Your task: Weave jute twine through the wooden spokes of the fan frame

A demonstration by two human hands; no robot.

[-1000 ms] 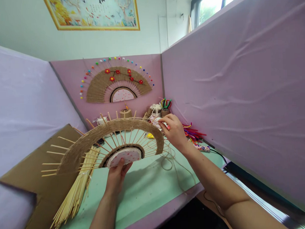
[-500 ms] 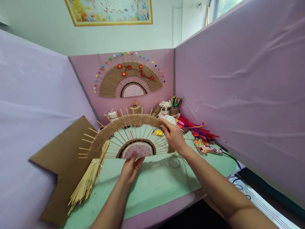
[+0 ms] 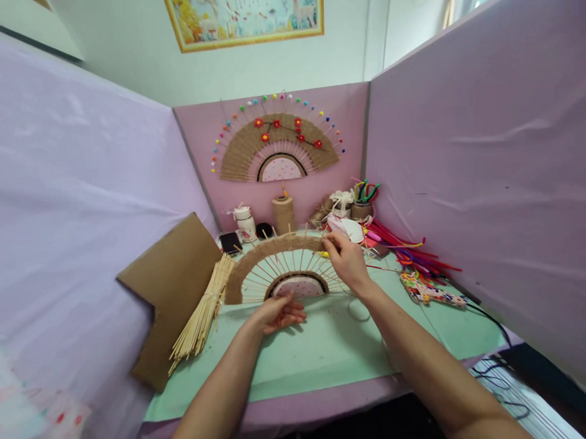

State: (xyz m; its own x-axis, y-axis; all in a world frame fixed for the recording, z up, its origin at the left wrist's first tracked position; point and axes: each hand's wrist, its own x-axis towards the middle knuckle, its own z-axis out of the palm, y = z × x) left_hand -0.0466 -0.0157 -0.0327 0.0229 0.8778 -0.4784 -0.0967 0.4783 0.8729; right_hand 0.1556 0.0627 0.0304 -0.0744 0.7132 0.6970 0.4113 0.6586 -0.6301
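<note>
A half-woven fan (image 3: 263, 251) of thin wooden sticks and brown twine tilts over the table. Its base is a half-circle covered in pink spotted cloth (image 3: 300, 286) with a dark and brown rim. My left hand (image 3: 281, 314) holds the fan at the bottom edge, thumb over the cloth and fingers stretched out below. At the right end of the woven band, my right hand (image 3: 345, 259) pinches the band or its twine; its fingertips partly hide the spot. A loose strand of twine (image 3: 358, 312) hangs below that hand.
A finished fan (image 3: 237, 148) with red flowers hangs on the back panel. Left lie a stick bundle (image 3: 200, 319) and cardboard (image 3: 172, 275). Behind stand a white bottle (image 3: 246, 225) and twine spool (image 3: 284, 215). Right are pipe cleaners (image 3: 419, 257) and a patterned glue gun (image 3: 430, 293).
The fan has come down nearer the tabletop, uncovering the bottle and spool behind it. My left hand has turned, its fingers now stretched out. The view has swung left.
</note>
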